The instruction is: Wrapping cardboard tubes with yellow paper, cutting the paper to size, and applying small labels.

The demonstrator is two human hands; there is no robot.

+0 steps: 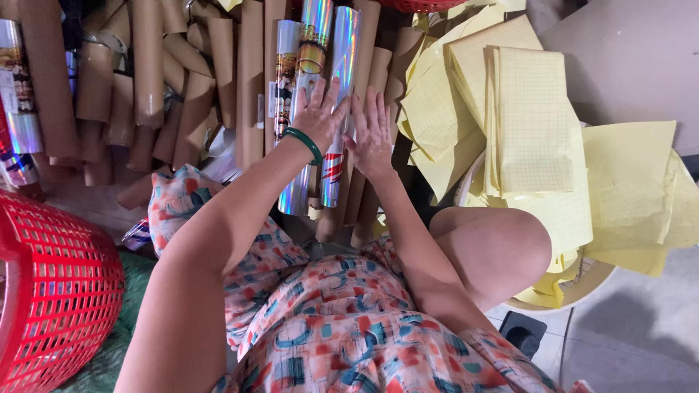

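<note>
My left hand (318,113), with a green bangle (304,142) at the wrist, lies flat with fingers spread on shiny holographic foil rolls (312,44) that lean among brown cardboard tubes (251,80). My right hand (372,131) rests beside it, fingers spread, pressing on another holographic roll (342,58) and the tubes next to it. Neither hand wraps around anything. My knees and patterned clothing (328,327) fill the lower middle of the view.
A red plastic mesh basket (58,291) stands at the lower left. A heap of yellow gridded paper sheets (535,124) spills over a round pale tub (582,287) at the right. More foil rolls (18,94) stand at the far left. Grey floor shows at lower right.
</note>
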